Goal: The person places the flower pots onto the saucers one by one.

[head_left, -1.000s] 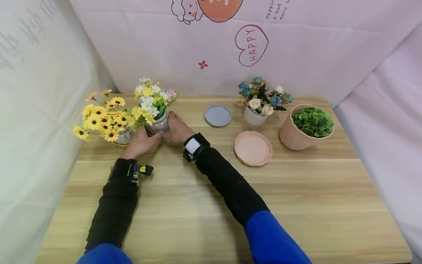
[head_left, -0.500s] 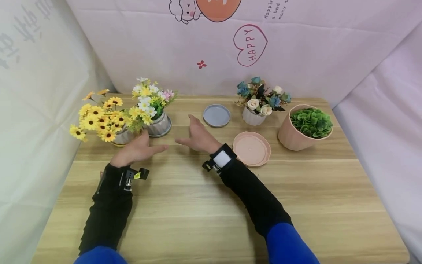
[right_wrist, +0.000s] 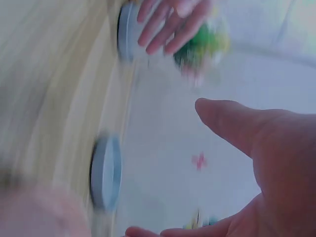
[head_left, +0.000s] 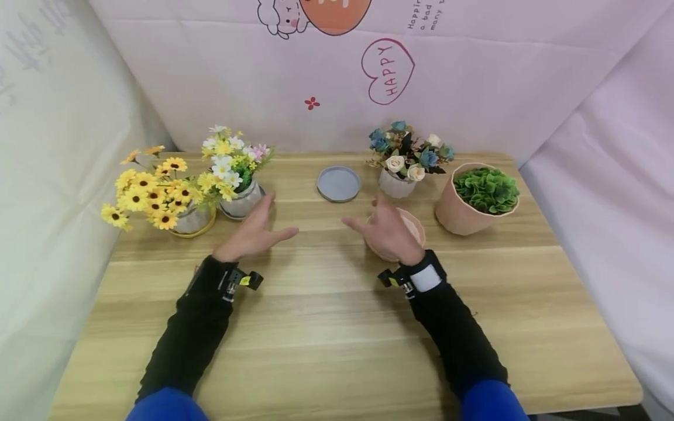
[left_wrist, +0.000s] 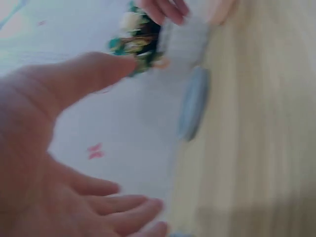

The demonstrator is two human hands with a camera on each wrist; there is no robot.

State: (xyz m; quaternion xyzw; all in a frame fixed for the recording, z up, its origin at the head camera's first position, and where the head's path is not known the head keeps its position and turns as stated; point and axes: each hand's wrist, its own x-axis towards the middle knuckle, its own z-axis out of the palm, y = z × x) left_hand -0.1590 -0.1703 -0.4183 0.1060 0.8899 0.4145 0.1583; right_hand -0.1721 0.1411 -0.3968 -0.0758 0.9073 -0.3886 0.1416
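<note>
My left hand (head_left: 255,231) is in front of a grey pot of white and yellow daisies (head_left: 241,202), fingers straight and thumb spread. Part of that pot and the saucer under it is hidden by the hand. Over a pink saucer (head_left: 415,227) my right hand (head_left: 389,231) hovers, its fingers extended, covering part of the dish. Neither hand holds anything. Between and beyond them lies a blue-grey saucer (head_left: 339,183), also seen edge-on in the left wrist view as a blurred saucer (left_wrist: 195,103). Behind the right hand stands a white pot of blue and cream roses (head_left: 397,185).
At the far left, a pot of yellow sunflowers (head_left: 192,221) stands on a yellow saucer (head_left: 202,231). A large pink pot with green leaves (head_left: 457,209) is at the right. White printed cloth (head_left: 237,76) hangs behind the wooden table (head_left: 316,339).
My hands have let go of the daisy pot, which stands on its saucer. The right hand has swung right to the pink saucer; the left has shifted a little right.
</note>
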